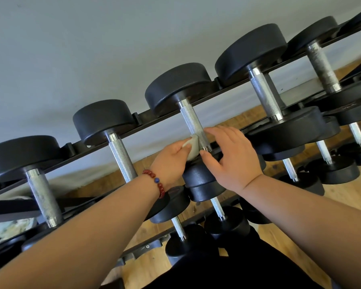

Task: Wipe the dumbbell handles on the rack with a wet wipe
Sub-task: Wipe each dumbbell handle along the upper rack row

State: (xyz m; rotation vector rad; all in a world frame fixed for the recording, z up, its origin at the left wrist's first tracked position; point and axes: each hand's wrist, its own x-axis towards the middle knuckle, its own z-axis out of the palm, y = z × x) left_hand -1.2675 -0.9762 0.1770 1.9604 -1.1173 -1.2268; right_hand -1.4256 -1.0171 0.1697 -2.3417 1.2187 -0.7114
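Several black dumbbells with knurled silver handles lie across the top rails of a dark rack. My left hand, with a red bead bracelet at the wrist, pinches a whitish wet wipe against the lower left side of the middle dumbbell's handle. My right hand lies on the near head of the same dumbbell, fingers stretched toward the handle's lower end and thumb beside the wipe. That near head is mostly hidden under both hands.
Neighbouring handles stand to the left and right; the far-left handle and far-right handle look dull and worn. A lower tier holds smaller dumbbells. Wooden floor below, grey wall behind.
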